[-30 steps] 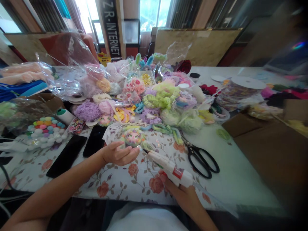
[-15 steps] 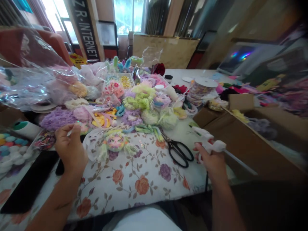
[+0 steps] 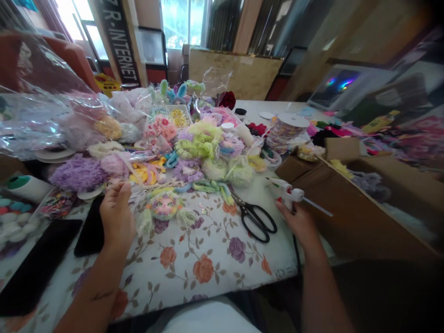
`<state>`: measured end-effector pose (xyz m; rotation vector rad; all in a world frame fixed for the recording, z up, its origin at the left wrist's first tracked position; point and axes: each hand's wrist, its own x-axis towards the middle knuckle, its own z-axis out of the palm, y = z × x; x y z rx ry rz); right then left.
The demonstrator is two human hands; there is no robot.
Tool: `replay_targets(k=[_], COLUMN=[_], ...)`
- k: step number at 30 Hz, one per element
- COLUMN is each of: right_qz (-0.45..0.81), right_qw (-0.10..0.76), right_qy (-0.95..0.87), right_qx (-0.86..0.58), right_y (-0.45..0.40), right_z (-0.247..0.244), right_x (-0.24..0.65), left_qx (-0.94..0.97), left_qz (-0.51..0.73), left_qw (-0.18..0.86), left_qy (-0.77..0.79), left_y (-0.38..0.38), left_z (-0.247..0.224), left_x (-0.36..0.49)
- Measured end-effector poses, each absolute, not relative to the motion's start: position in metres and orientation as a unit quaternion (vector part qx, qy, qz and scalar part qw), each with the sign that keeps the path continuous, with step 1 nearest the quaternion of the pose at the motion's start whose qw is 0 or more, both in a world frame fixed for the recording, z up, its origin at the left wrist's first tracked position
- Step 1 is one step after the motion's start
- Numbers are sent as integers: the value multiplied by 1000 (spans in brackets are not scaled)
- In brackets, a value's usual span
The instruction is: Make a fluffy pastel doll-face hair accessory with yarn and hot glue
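Note:
My right hand (image 3: 301,226) is wrapped round a white hot glue gun (image 3: 286,190), whose glue stick (image 3: 318,206) juts out behind toward the cardboard box. The fingers of my left hand (image 3: 118,215) are pinched together just left of a small doll head (image 3: 164,206); whatever they hold is too small to make out. The doll head has a painted face and pale green yarn hair, and lies face up on the floral cloth (image 3: 204,240). Between it and the glue gun rest black-handled scissors (image 3: 257,221), their blades partly under a green fuzzy strip (image 3: 217,187).
Craft supplies heap across the back, with purple fluffy yarn (image 3: 78,172) and lime ruffles (image 3: 199,141). Two dark phone-like slabs, one a long black slab (image 3: 38,263), lie at left. An open cardboard box (image 3: 347,199) stands at right. A ribbon spool (image 3: 287,129) sits behind.
My left hand has moved right, closer to the doll head, uncovering more of the dark slab beside it. My right hand has carried the glue gun slightly left and away from me.

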<state>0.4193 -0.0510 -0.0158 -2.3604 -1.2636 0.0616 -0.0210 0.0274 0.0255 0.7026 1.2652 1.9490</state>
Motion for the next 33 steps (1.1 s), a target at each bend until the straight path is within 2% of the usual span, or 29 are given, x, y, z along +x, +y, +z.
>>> replay_targets(k=[3,6,7,9,11,15,19,23,27,33], right_qz=[-22,-109,-92,25,153,285,268,246,264,300], right_qw=[171,272,309,369,379,316,224,142,133,165], right_qy=[-426,-414,-430,-500,-587,-699,-773,-787,-783,-773], right_qx=[-888,-862,-843,-783,-698,-575,-530,-547,-548,-533], right_y=[-84,-100,-99,-87,-65,-11,34,61,74,78], right_z=[-4,6,8,12,15,21,25,22,14,3], right_x=[395,353,336,303,273,225,189,164,151,145], left_qx=[205,154,142,118,98,50,17,-10,-9,-5], left_qz=[751,729,717,692,669,605,558,557,573,599], left_qw=[399,455,477,523,567,654,714,698,677,663], left_qy=[485,489,488,483,471,451,422,449,462,449], left_y=[21,9,4,-7,-19,-44,-56,-54,-51,-44], left_z=[31,37,40,45,49,45,29,21,22,23], left_x=[-29,-38,-40,-42,-39,-27,-15,-10,-6,-3])
